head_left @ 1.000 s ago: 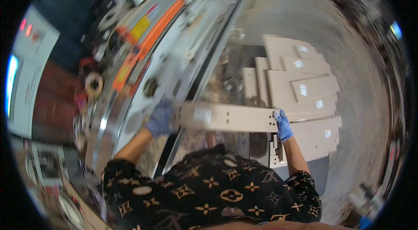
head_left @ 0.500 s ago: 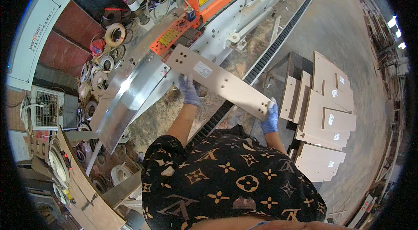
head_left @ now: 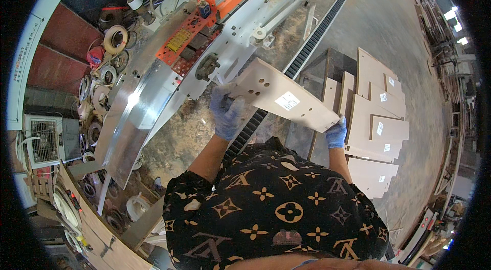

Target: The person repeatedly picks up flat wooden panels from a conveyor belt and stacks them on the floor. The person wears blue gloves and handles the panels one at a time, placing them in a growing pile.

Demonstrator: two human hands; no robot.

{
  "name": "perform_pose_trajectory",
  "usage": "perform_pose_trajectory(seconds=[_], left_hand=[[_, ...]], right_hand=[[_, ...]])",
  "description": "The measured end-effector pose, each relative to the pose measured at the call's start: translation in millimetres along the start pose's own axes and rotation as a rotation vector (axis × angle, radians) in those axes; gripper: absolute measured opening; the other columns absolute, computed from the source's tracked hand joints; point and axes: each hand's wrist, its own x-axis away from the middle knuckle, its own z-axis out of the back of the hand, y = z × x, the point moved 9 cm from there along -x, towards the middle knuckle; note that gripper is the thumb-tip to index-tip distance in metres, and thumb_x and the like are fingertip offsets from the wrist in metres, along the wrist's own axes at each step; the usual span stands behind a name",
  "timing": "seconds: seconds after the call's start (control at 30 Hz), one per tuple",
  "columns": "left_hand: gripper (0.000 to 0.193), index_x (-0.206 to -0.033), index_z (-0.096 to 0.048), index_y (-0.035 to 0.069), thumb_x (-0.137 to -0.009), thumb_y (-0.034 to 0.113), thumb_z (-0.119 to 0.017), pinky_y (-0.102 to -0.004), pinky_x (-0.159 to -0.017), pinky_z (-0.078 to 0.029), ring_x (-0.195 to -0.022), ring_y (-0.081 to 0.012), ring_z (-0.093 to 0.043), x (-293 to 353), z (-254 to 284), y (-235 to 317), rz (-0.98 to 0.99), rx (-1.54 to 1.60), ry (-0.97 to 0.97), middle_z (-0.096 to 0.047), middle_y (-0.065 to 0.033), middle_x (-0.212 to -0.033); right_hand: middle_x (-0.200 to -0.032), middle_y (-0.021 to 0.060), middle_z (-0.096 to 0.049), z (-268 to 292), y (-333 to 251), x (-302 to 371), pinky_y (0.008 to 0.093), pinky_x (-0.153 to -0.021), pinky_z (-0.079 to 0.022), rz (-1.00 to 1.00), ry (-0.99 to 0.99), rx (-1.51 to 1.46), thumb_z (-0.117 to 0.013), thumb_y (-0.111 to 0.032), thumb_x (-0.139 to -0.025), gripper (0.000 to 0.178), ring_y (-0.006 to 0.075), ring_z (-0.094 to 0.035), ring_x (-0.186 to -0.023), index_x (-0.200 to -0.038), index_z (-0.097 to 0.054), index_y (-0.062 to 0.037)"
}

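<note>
A pale wooden panel (head_left: 273,91) with drilled holes and a white label hangs tilted in front of me, held at both ends. My left hand (head_left: 225,114), in a blue-grey glove, is closed at the panel's left end, slightly blurred, with some fingertips hidden. On the lower right corner, my right hand (head_left: 336,133), in a blue glove, grips the edge. Just beyond the left end, apart from the panel, stands the machine with its orange perforated plate (head_left: 179,47) and a polished metal bed (head_left: 140,109).
Several labelled panels lie stacked on a dark stand (head_left: 341,65) at my right. A black roller track (head_left: 322,29) runs diagonally past me. Rolls of edging strip (head_left: 115,40) crowd the floor beyond the machine. At lower left is a curved wooden table (head_left: 97,226).
The panel has come off the machine's edge and moved right, now tilted with its face turned. My left hand has shifted to its left end. The view has turned slightly.
</note>
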Motion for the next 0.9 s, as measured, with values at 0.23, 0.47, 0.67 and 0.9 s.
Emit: perform_pose_trajectory(seconds=[0.23,0.47,0.67,0.9], left_hand=[[0.046,-0.111,-0.054,0.002,-0.073,0.024,-0.068,-0.0301,-0.081,-0.045,-0.091,-0.0169,-0.056,-14.4,13.8,17.4,0.394,-0.291,-0.263,-0.059,-0.0076,-0.099],[0.033,-0.101,-0.062,0.001,-0.077,0.024,-0.066,-0.0298,-0.08,-0.046,-0.092,-0.0184,-0.057,40.0,82.4,-15.5,0.488,-0.259,-0.077,-0.06,-0.0097,-0.101],[0.031,-0.109,-0.055,0.001,-0.084,0.02,-0.058,-0.0327,-0.085,-0.047,-0.097,-0.0211,-0.056,90.3,94.6,-36.2,0.495,0.098,0.229,-0.057,-0.0101,-0.108],[0.058,-0.131,-0.033,0.006,-0.084,0.026,-0.059,-0.0372,-0.088,-0.047,-0.11,-0.0247,-0.049,106.0,-17.4,-55.4,0.551,0.057,-0.244,-0.048,-0.0146,-0.121]], right_hand=[[-0.065,-0.0012,-0.05,-96.1,-78.0,4.3,0.0268,-0.039,-0.043,0.266,-0.049,0.313,-0.061,-0.033,-0.083,0.027,0.0114,-0.05,-0.049,-0.1,-0.056,-0.0132],[-0.09,0.0055,-0.062,-263.4,-104.7,-70.1,0.0248,-0.072,-0.046,0.386,-0.284,0.979,-0.062,-0.021,-0.084,0.032,0.0114,-0.055,-0.078,-0.11,-0.057,-0.0038],[-0.098,0.0072,-0.05,-266.9,-63.9,-9.1,0.034,-0.084,-0.04,0.22,-0.073,0.263,-0.063,-0.039,-0.08,0.044,0.0172,-0.048,-0.092,-0.11,-0.049,-0.0093],[-0.107,0.0054,-0.058,-301.8,41.0,98.7,0.0328,-0.083,-0.048,-0.042,-0.602,0.455,-0.064,-0.006,-0.078,0.047,0.0162,-0.056,-0.096,-0.122,-0.047,-0.0055]])
